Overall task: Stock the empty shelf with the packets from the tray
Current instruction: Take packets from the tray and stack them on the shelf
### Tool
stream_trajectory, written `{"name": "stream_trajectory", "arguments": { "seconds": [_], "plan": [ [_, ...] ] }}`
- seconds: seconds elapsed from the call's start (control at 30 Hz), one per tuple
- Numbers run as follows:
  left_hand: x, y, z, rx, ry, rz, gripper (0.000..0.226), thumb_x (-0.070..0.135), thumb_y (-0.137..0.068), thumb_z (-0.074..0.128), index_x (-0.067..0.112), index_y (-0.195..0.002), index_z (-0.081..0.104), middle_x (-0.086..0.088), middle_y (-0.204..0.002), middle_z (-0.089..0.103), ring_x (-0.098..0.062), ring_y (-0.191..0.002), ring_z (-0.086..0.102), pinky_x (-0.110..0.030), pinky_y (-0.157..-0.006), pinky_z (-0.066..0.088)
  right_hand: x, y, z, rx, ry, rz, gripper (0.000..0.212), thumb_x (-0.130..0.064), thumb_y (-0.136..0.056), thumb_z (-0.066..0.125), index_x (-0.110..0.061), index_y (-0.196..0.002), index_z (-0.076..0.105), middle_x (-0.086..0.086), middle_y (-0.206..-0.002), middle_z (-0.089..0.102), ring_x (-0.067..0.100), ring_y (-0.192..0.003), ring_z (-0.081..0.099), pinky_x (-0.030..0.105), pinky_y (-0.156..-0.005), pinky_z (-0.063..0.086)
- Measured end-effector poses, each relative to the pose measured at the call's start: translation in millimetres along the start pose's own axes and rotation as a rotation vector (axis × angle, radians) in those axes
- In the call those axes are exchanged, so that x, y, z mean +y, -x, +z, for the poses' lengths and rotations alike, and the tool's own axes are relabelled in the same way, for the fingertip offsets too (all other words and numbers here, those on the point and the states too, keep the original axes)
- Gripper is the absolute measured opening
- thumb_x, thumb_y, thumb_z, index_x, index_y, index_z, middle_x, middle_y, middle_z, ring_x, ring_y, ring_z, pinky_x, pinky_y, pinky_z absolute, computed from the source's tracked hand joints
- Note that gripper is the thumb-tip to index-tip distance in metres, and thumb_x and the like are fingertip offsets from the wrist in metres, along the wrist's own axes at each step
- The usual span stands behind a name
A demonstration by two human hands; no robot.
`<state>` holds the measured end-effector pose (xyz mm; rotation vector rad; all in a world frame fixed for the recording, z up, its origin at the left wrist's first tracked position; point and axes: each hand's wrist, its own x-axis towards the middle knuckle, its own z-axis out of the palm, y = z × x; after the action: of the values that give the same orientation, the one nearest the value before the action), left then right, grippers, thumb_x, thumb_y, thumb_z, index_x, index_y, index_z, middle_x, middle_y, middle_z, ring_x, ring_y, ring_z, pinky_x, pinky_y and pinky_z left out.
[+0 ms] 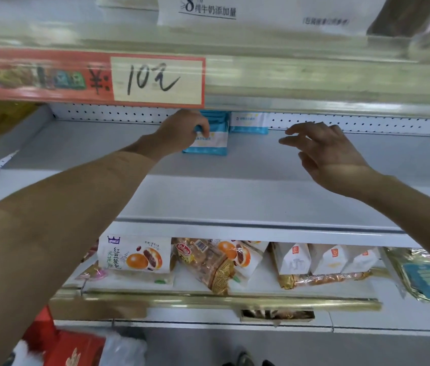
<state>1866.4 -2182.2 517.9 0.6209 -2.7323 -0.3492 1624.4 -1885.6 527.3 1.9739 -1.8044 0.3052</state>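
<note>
Curled fingers of the left hand (179,130) grip the top left corner of the front packet (210,145), a blue-and-white one standing upright on the shelf (235,196). The right hand (327,154) holds nothing; its fingers are spread and loosely bent, and it hovers above the shelf, apart from the packets.

Nearest, under both forearms, the lower shelf (208,299) carries a crowded row of bread packets (134,256) behind a gold front rail. Above it, the shelf's front lip runs across the view, and behind the lip lies a wide stretch of bare white floor reaching to the hands. Open room continues left of the left hand and right of the right hand.

More blue packets seem to stand close behind the front one. Just to their right, the rear packet (249,122) stands against the perforated back panel (116,112). A red price sign (87,77) hangs from the upper shelf edge, low over the left hand.
</note>
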Motion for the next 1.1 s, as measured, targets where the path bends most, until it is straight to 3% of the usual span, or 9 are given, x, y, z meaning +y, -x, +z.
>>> {"name": "stream_trajectory", "arguments": {
  "seconds": [0.1, 0.2, 0.4, 0.57, 0.8, 1.0, 1.1],
  "plan": [
    [1, 1, 6, 0.019, -0.054, 0.004, 0.043, -0.009, -0.085, 0.055, 0.028, -0.091, 0.076, 0.006, -0.107, 0.063, -0.016, -0.101, 0.057, -0.034, -0.082, 0.044, -1, 2, 2, 0.0, -0.007, 0.007, 0.054, 0.0, -0.089, 0.06, -0.019, -0.139, 0.059, 0.005, -0.142, 0.054, 0.034, -0.114, 0.054, 0.042, -0.089, 0.036],
    [2, 7, 10, 0.052, -0.126, -0.022, 0.043, -0.004, -0.085, 0.057, 0.035, -0.089, 0.075, 0.008, -0.114, 0.058, -0.018, -0.111, 0.053, -0.044, -0.092, 0.044, -4, 0, 4, 0.005, -0.023, 0.003, 0.054, 0.001, -0.088, 0.062, -0.019, -0.139, 0.059, 0.005, -0.142, 0.054, 0.034, -0.113, 0.055, 0.042, -0.088, 0.037],
    [12, 22, 5, 0.028, -0.194, -0.047, 0.044, 0.002, -0.091, 0.054, 0.039, -0.103, 0.076, 0.005, -0.151, 0.042, -0.022, -0.141, 0.03, -0.047, -0.112, 0.024, -14, -10, 9, 0.006, -0.043, -0.035, 0.054, 0.001, -0.087, 0.062, -0.018, -0.137, 0.06, 0.006, -0.139, 0.056, 0.033, -0.114, 0.055, 0.042, -0.088, 0.035],
    [10, 46, -2, -0.001, -0.285, -0.035, 0.045, 0.007, -0.092, 0.056, 0.039, -0.119, 0.072, 0.002, -0.148, 0.046, -0.027, -0.131, 0.038, -0.049, -0.106, 0.033, -33, -25, 17, -0.069, -0.066, -0.038, 0.052, -0.003, -0.088, 0.058, -0.021, -0.137, 0.059, 0.004, -0.13, 0.061, 0.031, -0.114, 0.056, 0.042, -0.093, 0.037],
    [2, 132, -24, -0.002, -0.324, -0.078, 0.039, 0.024, -0.098, 0.056, 0.037, -0.134, 0.063, 0.003, -0.143, 0.052, -0.026, -0.126, 0.045, -0.042, -0.099, 0.036, -82, -67, 37, -0.148, -0.133, -0.073, 0.049, -0.012, -0.093, 0.056, -0.02, -0.141, 0.054, 0.007, -0.13, 0.059, 0.03, -0.112, 0.053, 0.041, -0.091, 0.037],
    [-6, 270, -77, 0.092, -0.284, -0.299, 0.041, 0.033, -0.096, 0.052, 0.03, -0.136, 0.063, -0.002, -0.134, 0.06, -0.029, -0.118, 0.056, -0.047, -0.095, 0.048, -177, -124, 46, -0.101, -0.313, -0.307, 0.044, -0.007, -0.092, 0.057, -0.021, -0.134, 0.057, 0.004, -0.124, 0.059, 0.029, -0.105, 0.055, 0.04, -0.087, 0.042],
    [-4, 361, -99, 0.205, -0.154, -0.481, 0.041, 0.036, -0.099, 0.051, 0.029, -0.138, 0.061, 0.0, -0.128, 0.06, -0.021, -0.11, 0.06, -0.041, -0.092, 0.051, -249, -153, 51, -0.054, -0.426, -0.425, 0.042, -0.008, -0.093, 0.058, -0.02, -0.133, 0.058, 0.003, -0.124, 0.062, 0.026, -0.109, 0.058, 0.04, -0.09, 0.045]
  ]
}}
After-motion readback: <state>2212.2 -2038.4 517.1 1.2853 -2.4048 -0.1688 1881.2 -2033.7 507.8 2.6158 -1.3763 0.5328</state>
